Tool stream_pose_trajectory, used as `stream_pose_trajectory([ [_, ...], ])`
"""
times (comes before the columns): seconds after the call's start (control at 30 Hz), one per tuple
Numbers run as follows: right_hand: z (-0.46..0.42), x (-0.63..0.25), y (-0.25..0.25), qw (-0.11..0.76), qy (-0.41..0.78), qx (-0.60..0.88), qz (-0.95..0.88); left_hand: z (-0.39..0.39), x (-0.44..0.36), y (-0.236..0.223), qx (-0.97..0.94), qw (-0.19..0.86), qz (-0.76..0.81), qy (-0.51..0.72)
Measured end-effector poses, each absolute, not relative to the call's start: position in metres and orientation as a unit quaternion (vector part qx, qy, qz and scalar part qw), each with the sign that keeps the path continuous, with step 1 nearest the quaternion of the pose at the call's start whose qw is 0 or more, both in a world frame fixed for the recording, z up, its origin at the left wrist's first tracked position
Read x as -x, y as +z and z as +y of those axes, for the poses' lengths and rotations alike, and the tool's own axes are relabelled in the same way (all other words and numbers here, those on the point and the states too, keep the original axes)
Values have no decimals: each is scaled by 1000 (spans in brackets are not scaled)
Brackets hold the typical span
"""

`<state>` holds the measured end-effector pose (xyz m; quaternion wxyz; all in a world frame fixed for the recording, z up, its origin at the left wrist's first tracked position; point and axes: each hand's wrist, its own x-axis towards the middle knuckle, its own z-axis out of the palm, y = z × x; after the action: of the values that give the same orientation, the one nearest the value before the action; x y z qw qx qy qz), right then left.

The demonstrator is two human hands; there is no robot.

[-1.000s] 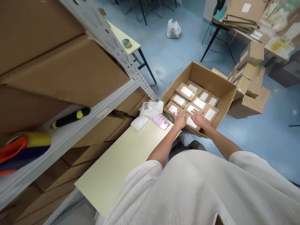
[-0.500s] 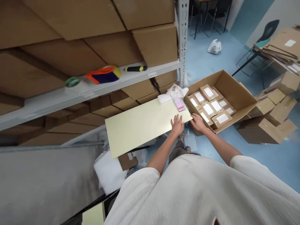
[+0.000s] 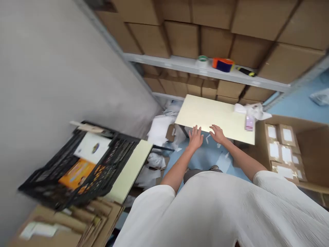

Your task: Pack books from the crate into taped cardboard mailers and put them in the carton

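My left hand (image 3: 195, 138) and my right hand (image 3: 218, 134) are both stretched out in front of me, fingers spread, holding nothing. They hover side by side at the near edge of a pale yellow table (image 3: 208, 115). A pink blurred item (image 3: 249, 123) and crumpled white wrapping (image 3: 250, 109) lie at the table's right end. To the right stands an open cardboard box (image 3: 311, 137) with several small labelled cartons (image 3: 280, 151) packed inside.
A metal shelf (image 3: 185, 65) loaded with big cardboard boxes holds tape rolls (image 3: 223, 64) and a black-yellow tool (image 3: 246, 71). A black plastic crate (image 3: 77, 164) with paper items sits on a second yellow table at my left. White wrapping scraps litter the blue floor.
My view has swung left, from the open box to the table and the crate. Both hands left the small cartons in the box and now hover empty at the table's near edge.
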<state>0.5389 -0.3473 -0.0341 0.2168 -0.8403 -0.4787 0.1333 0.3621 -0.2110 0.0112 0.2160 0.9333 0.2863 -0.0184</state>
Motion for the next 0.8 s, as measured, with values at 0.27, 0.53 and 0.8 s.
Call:
stream_pose_trajectory([
  [0.27,-167,-388,-21,232,163,724,-629,-107,-182,22,-879,190,437,35],
  [0.53,-56,-265,-4,215,191,616,-733,-58,-49,31,-805,182,560,79],
  [0.8,28,-179,12,200,200,486,-827,-29,27,32,-723,158,663,110],
])
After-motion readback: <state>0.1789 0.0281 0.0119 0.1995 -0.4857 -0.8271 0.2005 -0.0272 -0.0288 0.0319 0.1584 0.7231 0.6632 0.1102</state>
